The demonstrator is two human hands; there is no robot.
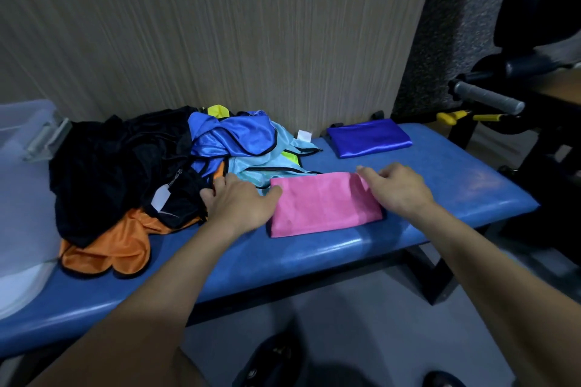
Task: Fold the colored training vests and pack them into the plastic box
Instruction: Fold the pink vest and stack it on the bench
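Nearest, at 6 o'clock on blue surface [314,257]: folded pink vest [323,202], left hand [239,202] flat at its 9 o'clock edge, right hand [399,188] pinching its 2 o'clock corner, likely squaring it; unfolded vests [151,172] at 9 o'clock awaiting folding; plastic box [22,141] beyond; folded blue vest [369,138] at 1 o'clock.

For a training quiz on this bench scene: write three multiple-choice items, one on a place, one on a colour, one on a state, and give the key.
1. Where does the folded dark blue vest lie?
A. inside the plastic box
B. at the bench's far right, by the wall
C. on the floor

2. What colour is the folded vest between the hands?
A. pink
B. green
C. white

3. How is the left hand?
A. fist clenched in the air
B. fingers spread, resting at the vest's left edge
C. gripping the box

Key: 1 B, it lies alone on the bench; 2 A, the pink vest shows plainly; 3 B, its fingers lie flat.
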